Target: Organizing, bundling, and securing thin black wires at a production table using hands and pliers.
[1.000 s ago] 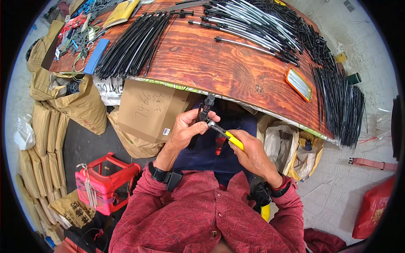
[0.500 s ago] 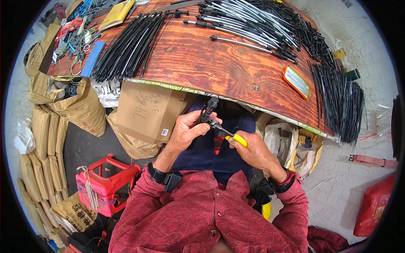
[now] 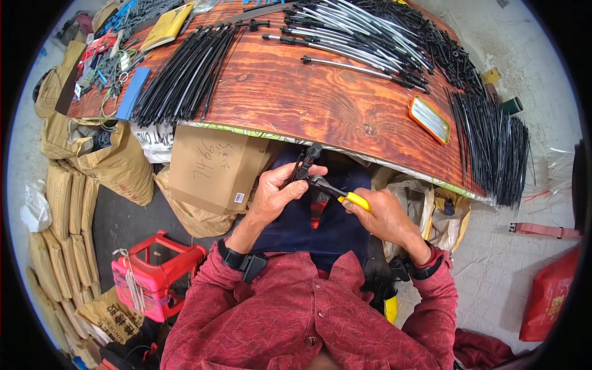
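We grip the black cable end [image 3: 306,161] in our left hand [image 3: 277,194] while our right hand [image 3: 385,216] squeezes the yellow pliers [image 3: 336,192] on it, seemingly crimping; next needs firm pressure

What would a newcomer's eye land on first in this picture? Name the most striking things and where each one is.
At centre, just below the table edge, the left hand grips a black cable end while the right hand works yellow-handled pliers on it. Above, the reddish wooden table carries bundles of black cables, with a red crate lower left.
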The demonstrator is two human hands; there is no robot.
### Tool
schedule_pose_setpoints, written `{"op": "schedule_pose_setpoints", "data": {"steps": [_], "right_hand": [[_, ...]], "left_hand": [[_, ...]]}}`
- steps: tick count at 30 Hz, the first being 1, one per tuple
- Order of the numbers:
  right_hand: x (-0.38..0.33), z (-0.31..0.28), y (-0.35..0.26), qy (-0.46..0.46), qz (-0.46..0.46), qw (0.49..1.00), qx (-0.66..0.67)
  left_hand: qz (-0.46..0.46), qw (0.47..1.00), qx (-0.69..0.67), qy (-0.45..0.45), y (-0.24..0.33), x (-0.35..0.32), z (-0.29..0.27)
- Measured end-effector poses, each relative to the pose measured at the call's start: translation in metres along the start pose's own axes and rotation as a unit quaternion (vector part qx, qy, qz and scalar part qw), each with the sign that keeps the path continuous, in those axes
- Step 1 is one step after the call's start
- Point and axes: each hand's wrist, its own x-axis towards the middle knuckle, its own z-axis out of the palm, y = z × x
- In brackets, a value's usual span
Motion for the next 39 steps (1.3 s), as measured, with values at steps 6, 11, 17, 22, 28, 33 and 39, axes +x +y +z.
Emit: {"op": "schedule_pose_setpoints", "data": {"steps": [6, 11, 17, 22, 28, 33, 39], "right_hand": [[-0.002, -0.006, -0.001, -0.005, 0.009, 0.999, -0.031], [-0.004, -0.012, -0.004, -0.004, 0.010, 0.996, -0.089], [0.003, -0.009, -0.011, 0.015, 0.012, 0.989, -0.150], [0.015, 0.004, -0.003, 0.042, 0.011, 0.997, -0.064], [0.017, -0.028, 0.034, 0.188, 0.087, 0.975, -0.073], [0.024, -0.045, 0.092, 0.316, 0.074, 0.929, -0.175], [0.029, -0.037, 0.108, 0.374, 0.068, 0.909, -0.174]], "left_hand": [[-0.001, 0.998, 0.059, 0.008, 0.003, 0.000, 0.008], [-0.002, 0.997, 0.074, 0.020, -0.003, -0.002, 0.012], [-0.025, 0.998, 0.043, 0.031, -0.008, -0.001, 0.010], [-0.045, 0.998, 0.035, 0.031, -0.011, 0.000, -0.002], [-0.056, 0.989, 0.135, 0.029, -0.033, -0.032, -0.021], [-0.034, 0.985, 0.096, 0.136, 0.010, -0.003, -0.041], [-0.016, 0.971, 0.174, 0.166, 0.056, 0.030, -0.078]]}}
